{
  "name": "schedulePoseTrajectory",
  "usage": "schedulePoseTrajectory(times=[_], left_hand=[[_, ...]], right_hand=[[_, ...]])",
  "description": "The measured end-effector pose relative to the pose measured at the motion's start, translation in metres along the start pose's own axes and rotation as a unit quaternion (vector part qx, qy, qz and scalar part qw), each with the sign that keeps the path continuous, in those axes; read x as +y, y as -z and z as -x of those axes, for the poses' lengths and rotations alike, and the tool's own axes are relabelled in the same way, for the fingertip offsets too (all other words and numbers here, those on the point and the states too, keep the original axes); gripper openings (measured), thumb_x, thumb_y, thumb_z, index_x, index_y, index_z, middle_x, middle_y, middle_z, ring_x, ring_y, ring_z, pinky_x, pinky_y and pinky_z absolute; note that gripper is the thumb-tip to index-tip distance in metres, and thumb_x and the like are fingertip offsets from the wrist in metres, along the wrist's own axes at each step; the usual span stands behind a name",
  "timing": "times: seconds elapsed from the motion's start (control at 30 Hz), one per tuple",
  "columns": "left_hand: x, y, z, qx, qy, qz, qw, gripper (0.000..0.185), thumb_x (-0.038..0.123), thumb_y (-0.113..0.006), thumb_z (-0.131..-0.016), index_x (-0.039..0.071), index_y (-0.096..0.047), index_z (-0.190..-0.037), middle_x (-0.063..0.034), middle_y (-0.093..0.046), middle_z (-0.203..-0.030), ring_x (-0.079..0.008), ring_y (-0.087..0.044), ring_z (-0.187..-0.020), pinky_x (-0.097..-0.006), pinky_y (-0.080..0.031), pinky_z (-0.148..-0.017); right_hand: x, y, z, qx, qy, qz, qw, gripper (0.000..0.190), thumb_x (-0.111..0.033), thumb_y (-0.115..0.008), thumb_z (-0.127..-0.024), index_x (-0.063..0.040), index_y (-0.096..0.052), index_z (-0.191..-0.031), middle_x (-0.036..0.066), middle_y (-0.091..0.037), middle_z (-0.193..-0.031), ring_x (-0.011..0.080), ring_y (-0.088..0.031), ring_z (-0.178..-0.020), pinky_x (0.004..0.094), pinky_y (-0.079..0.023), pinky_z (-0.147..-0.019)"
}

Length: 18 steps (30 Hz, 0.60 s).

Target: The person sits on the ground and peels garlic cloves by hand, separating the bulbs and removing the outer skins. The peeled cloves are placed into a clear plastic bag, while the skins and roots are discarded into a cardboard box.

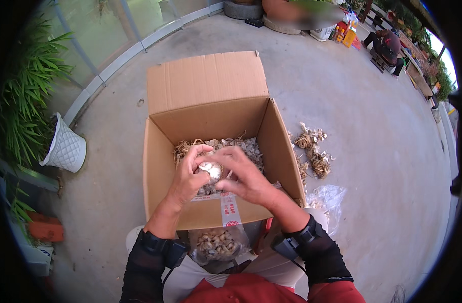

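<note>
Over an open cardboard box (208, 81), my left hand (189, 174) grips a whitish garlic bulb (211, 171) between thumb and fingers. Curved around the bulb's right side is my right hand (242, 172), fingers apart and somewhat blurred; whether its fingertips touch the bulb I cannot tell. Dry garlic skins (250, 147) and a tangle of dried stalks (183, 149) lie in the box below. Beneath the box's near edge, between my legs, a clear plastic bag (244, 242) holds loose garlic cloves (216, 243).
Bundles of dried garlic (314, 151) and a clear plastic bag (331, 200) lie right of the box. A white planter (70, 151) and leafy plants (30, 94) are at left. A seated person (388, 47) is at the far right, near bottles (340, 36).
</note>
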<state>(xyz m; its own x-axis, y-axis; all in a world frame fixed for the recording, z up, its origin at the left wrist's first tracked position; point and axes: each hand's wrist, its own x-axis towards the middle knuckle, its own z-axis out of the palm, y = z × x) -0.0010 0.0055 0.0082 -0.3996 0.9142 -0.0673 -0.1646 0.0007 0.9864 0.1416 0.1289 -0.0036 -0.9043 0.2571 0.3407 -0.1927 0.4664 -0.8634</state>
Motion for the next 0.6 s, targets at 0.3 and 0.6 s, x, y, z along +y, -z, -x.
schedulePoseTrajectory(times=[0.3, 0.6], left_hand=[[-0.019, 0.008, -0.004, 0.092, -0.103, 0.043, 0.989, 0.023, 0.005, -0.056, -0.087, 0.002, -0.053, -0.109, -0.0046, -0.057, -0.09, -0.0073, -0.054, -0.079, -0.02, -0.047, -0.06], [-0.023, -0.007, 0.003, 0.031, -0.032, -0.071, 0.996, 0.033, 0.019, -0.063, -0.09, -0.006, -0.055, -0.11, -0.0053, -0.062, -0.081, -0.005, -0.052, -0.056, -0.0202, -0.041, -0.044]], right_hand=[[0.011, -0.019, 0.006, 0.041, -0.143, -0.107, 0.983, 0.057, -0.008, -0.074, -0.079, -0.006, -0.043, -0.126, 0.011, -0.056, -0.105, 0.0194, -0.061, -0.088, 0.0322, -0.051, -0.077], [0.012, -0.012, 0.004, 0.113, -0.019, 0.059, 0.992, 0.057, -0.007, -0.075, -0.076, -0.006, -0.046, -0.125, 0.013, -0.055, -0.104, 0.0247, -0.06, -0.086, 0.0344, -0.05, -0.074]])
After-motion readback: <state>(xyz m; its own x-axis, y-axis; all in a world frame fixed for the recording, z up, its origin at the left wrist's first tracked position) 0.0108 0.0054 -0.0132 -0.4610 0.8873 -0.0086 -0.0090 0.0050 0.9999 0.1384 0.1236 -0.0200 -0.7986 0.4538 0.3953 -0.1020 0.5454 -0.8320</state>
